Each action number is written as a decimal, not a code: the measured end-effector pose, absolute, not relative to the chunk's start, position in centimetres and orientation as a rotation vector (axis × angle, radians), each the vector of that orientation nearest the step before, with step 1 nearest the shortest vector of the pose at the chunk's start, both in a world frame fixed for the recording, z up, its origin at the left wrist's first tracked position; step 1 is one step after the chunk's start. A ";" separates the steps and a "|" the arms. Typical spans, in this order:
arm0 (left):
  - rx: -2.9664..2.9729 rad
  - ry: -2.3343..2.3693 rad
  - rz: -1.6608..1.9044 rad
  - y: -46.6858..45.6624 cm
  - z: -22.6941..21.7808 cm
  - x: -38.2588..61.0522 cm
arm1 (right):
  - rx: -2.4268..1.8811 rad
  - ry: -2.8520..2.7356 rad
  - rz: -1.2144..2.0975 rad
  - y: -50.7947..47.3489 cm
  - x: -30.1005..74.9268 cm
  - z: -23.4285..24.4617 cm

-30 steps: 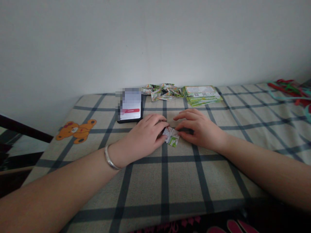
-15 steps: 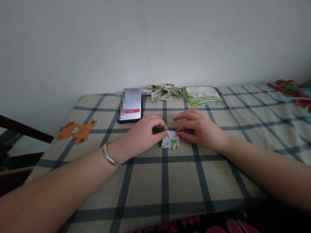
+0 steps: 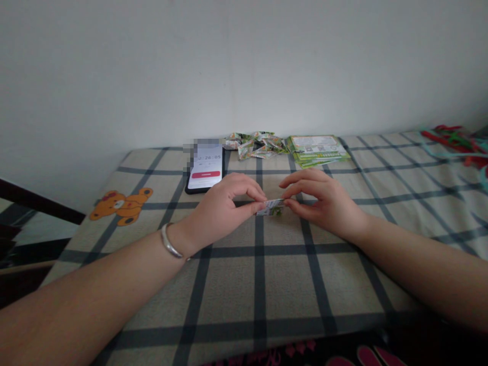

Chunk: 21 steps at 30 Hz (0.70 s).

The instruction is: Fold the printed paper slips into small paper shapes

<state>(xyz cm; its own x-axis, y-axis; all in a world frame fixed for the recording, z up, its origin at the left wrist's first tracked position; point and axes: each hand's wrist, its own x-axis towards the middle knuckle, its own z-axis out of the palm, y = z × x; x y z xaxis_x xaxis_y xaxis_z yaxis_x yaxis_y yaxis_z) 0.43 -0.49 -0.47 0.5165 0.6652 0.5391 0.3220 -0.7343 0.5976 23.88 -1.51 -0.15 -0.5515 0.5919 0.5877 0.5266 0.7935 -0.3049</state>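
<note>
A small folded paper piece, white with green print, hangs just above the checked cloth, seen nearly edge-on. My left hand pinches its left end between thumb and fingers; a silver bangle sits on that wrist. My right hand pinches the right end the same way. Both hands hover over the middle of the checked surface.
A phone with a lit screen lies behind my left hand. Several folded paper shapes and a stack of green-printed sheets sit by the wall. Red and green strips lie far right. A bear print marks the cloth's left.
The paper piece lay flat on the cloth under my fingertips; both hands have now lifted it and turned it nearly edge-on between pinched fingers.
</note>
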 end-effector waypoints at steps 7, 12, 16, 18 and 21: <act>2.600 0.685 1.131 -0.3 0.0 0.1 | -0.744 -2.349 -0.084 -1.5 24.3 -0.1; 2.817 0.665 0.997 -0.1 -0.2 -0.2 | -0.648 -2.497 -0.305 -1.5 24.8 -0.1; 2.946 0.675 0.874 -0.1 -0.4 -0.3 | -0.574 -2.582 -0.421 -1.7 24.6 0.1; 2.983 0.693 0.815 -0.1 -0.5 -0.3 | -0.559 -2.610 -0.455 -1.8 24.4 0.1; 3.021 0.696 0.742 -0.1 -0.7 -0.2 | -0.546 -2.642 -0.454 -1.7 24.1 0.0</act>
